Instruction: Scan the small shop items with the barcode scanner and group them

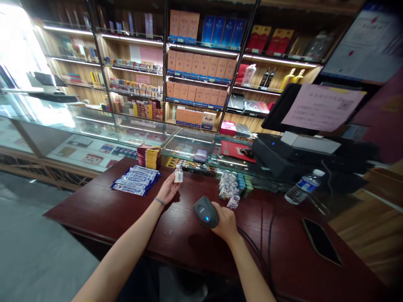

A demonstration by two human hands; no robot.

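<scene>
Table [173, 235]: dark red wood, glass counter [126, 134] behind it
Left hand [168, 191]: fingertips pinching a small bottle [179, 176] above the table
Right hand [226, 222]: wrapped around a scanner [205, 212] above the table

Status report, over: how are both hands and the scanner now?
Left hand: holding small container. Right hand: gripping scanner, blue light on. Nearby: grouped containers, just beyond right hand.

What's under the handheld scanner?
Dark red tabletop shows around the handheld scanner, with a shadow on it. Whatever lies directly beneath can't be seen: the scanner and the right grip cover it.
</scene>
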